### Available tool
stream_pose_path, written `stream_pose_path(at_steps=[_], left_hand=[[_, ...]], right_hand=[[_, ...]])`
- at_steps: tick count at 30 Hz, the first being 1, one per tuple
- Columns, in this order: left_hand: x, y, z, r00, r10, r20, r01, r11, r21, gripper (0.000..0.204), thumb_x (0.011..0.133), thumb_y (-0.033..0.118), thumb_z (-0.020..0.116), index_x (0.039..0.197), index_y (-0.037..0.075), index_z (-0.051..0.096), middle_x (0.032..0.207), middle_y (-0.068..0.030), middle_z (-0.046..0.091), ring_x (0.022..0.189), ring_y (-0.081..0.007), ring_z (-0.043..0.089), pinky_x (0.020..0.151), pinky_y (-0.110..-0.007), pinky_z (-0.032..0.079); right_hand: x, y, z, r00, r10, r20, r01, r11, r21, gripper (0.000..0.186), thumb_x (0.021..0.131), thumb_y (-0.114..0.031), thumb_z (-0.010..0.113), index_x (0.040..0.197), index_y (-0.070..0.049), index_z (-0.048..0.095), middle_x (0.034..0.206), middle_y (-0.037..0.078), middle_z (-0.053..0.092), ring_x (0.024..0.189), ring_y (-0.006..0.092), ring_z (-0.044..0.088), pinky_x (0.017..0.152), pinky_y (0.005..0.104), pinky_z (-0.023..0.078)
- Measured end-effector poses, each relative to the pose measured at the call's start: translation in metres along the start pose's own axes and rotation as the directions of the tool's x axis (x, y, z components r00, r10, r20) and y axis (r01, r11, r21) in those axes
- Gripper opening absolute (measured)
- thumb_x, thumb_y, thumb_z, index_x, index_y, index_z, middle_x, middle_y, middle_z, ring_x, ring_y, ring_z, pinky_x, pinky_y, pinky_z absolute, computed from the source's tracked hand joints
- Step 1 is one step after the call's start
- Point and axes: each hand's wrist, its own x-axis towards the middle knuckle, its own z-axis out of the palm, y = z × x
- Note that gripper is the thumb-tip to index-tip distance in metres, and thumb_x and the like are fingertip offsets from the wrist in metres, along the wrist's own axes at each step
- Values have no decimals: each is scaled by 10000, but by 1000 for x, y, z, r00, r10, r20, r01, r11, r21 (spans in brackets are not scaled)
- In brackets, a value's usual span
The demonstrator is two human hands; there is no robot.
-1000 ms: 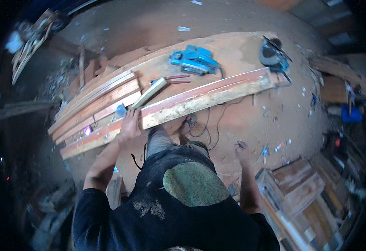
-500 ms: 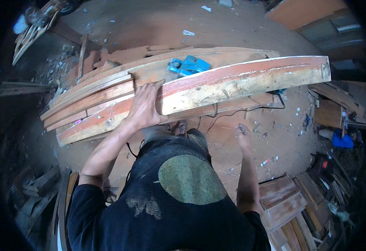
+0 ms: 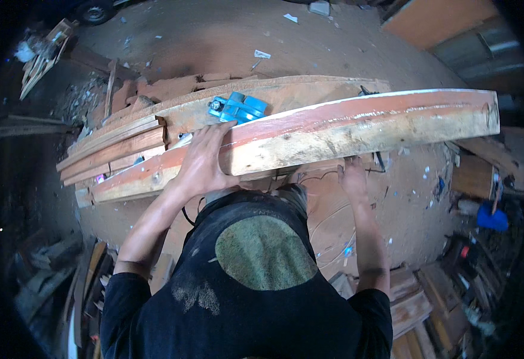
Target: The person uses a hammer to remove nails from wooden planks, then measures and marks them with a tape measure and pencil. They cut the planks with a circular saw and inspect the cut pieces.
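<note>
A long, thick wooden plank (image 3: 310, 140) lies slantwise across the workbench, its right end raised toward me. One strip of it is reddish, the rest pale with dark stains. My left hand (image 3: 201, 161) is closed over the plank left of its middle, fingers over the far edge and thumb on the near side. My right hand (image 3: 353, 176) is at the plank's near lower edge, right of the middle; its fingertips are partly hidden there, so their grip is unclear. Just beyond the plank, a blue power tool (image 3: 238, 109) rests on the bench board (image 3: 310, 90).
Several narrow boards (image 3: 115, 146) are stacked at the bench's left. A dark cord (image 3: 319, 176) hangs below the plank. Wood panels (image 3: 408, 299) lean at lower right, and scrap timber (image 3: 46, 257) lies at lower left. A blue object (image 3: 492, 216) is at far right.
My right hand has come up from open air to the plank's near edge. The plank has shifted right; the blue tool appears farther left. My left hand keeps its hold.
</note>
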Motion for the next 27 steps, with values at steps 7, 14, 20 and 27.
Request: stream_pose_path(at_steps=[7, 14, 20, 27], left_hand=[[84, 111, 70, 998, -9, -66, 12, 999, 53, 1046, 534, 282, 905, 1430, 11, 438, 1251, -235, 566, 1201, -436, 521, 1067, -517, 404], [113, 141, 129, 997, -51, -62, 52, 998, 19, 1070, 517, 268, 899, 1448, 18, 437, 1348, -254, 545, 1283, -471, 483, 1133, -538, 356], [121, 143, 142, 996, -62, 63, 60, 997, 45, 1079, 530, 271, 891, 1466, 31, 413, 1332, -249, 550, 1282, -473, 482, 1136, -543, 351], [141, 145, 176, 983, -125, 136, 120, 992, 41, 1151, 542, 343, 926, 1503, 29, 375, 1410, -275, 512, 1344, -464, 456, 1166, -567, 320]], right_hand=[[86, 122, 49, 916, -393, 86, 393, 829, -398, 461, 902, -188, 614, 1331, -20, 620, 1379, 222, 607, 1343, 353, 516, 1061, 438, 471], [139, 136, 34, 855, -308, 417, 470, 798, -376, 474, 897, -222, 614, 1327, -24, 617, 1338, 208, 638, 1253, 352, 589, 1013, 443, 509], [129, 183, -37, 728, -78, 681, 380, 872, -307, 486, 893, -251, 614, 1324, -28, 614, 1303, 197, 665, 1176, 350, 652, 972, 447, 542], [23, 203, -128, 889, 418, 186, -456, 845, 281, 361, 817, -155, 674, 1138, 8, 688, 1022, 180, 753, 989, 312, 743, 867, 443, 576]])
